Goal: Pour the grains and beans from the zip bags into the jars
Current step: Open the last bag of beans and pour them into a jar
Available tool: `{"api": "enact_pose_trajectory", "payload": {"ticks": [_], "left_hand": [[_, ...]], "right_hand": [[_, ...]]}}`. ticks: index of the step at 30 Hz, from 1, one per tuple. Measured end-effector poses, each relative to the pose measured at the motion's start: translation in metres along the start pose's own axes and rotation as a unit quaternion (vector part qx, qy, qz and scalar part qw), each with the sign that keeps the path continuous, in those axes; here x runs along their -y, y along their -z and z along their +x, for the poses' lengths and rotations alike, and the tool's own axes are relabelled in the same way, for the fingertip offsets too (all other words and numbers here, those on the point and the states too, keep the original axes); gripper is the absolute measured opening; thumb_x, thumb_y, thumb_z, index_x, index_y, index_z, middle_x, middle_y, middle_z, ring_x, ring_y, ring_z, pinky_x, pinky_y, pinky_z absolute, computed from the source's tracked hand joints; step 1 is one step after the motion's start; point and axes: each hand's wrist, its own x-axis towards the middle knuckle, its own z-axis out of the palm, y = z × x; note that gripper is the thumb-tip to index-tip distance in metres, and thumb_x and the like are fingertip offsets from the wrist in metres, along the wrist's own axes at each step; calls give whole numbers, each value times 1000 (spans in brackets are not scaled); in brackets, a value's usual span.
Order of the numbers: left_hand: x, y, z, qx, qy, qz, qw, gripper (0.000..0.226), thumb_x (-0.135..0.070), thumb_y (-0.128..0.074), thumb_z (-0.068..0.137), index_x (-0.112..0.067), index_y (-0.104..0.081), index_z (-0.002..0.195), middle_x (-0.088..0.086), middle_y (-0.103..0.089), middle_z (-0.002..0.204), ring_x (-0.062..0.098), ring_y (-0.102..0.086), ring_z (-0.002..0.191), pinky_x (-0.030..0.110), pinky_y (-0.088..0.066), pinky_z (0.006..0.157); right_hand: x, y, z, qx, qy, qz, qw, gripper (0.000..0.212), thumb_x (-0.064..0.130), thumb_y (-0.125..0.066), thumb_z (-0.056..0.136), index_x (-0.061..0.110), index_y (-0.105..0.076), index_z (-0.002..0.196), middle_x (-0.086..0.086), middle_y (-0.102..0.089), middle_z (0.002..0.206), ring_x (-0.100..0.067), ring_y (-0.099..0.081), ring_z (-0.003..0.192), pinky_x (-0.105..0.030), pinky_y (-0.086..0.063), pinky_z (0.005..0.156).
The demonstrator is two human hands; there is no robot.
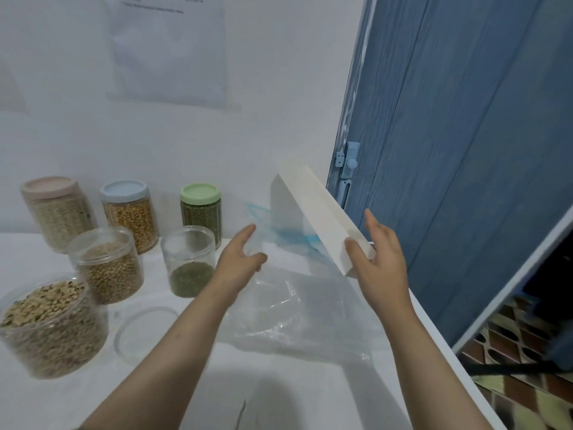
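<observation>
An empty clear zip bag with a blue zip strip lies crumpled on the white table, its top raised. My left hand pinches the bag's upper left edge with thumb and curled fingers, the index finger straight. My right hand grips the near end of a tilted white board, thumb on its end face, just right of the bag. Left of my left hand stands an open jar a third full of green beans. Two more open jars hold tan beans and speckled beans.
Three lidded full jars stand at the wall: pink lid, blue lid, green lid. A clear lid lies flat on the table. A blue door is close at the right, past the table's right edge.
</observation>
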Motion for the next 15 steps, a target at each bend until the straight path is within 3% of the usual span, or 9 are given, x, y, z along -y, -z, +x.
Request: {"api": "enact_pose_trajectory", "payload": {"ticks": [3,7,10,11,13,15], "left_hand": [[-3,-18,7,-6,-22,-45,999,68,0,-62,88,-31,-43,146,-4,-45,150,8,-57,75,14,-46,65],[-7,-30,25,-23,-38,-154,987,67,0,-62,88,-43,-49,138,1,-54,141,27,-65,103,16,-46,72],[-7,-35,35,-35,-9,-210,977,64,1,-60,91,-34,-46,144,1,-59,116,10,-58,70,12,-46,61],[-4,-38,38,-37,8,-205,978,64,1,-60,92,-30,-44,146,1,-57,121,8,-55,70,12,-47,63],[7,-45,41,-28,50,-137,989,67,-4,-62,91,-26,-39,150,0,-51,137,15,-62,90,22,-53,79],[20,-49,41,-5,76,-27,997,70,-11,-66,88,-23,-37,151,5,-50,143,25,-61,113,34,-50,97]], "right_hand": [[9,-3,-5,0,12,19,1000,56,19,-57,99,24,-37,151,4,-43,134,29,-41,98,7,-33,73],[12,-6,-14,14,8,45,999,57,14,-58,99,21,-37,152,2,-43,129,32,-44,85,5,-38,64],[8,-7,-15,16,7,42,999,58,17,-59,99,26,-37,152,4,-43,128,27,-47,86,-1,-43,62],[4,-8,-14,17,7,35,999,58,19,-59,99,27,-37,152,6,-43,128,26,-48,88,-2,-45,61],[-4,-14,-14,18,6,12,1000,58,24,-58,99,30,-37,152,7,-42,130,20,-48,97,-10,-52,64],[-14,-21,-17,17,-5,-26,1000,60,40,-56,96,35,-36,152,12,-41,131,3,-51,109,-30,-59,78]]}}
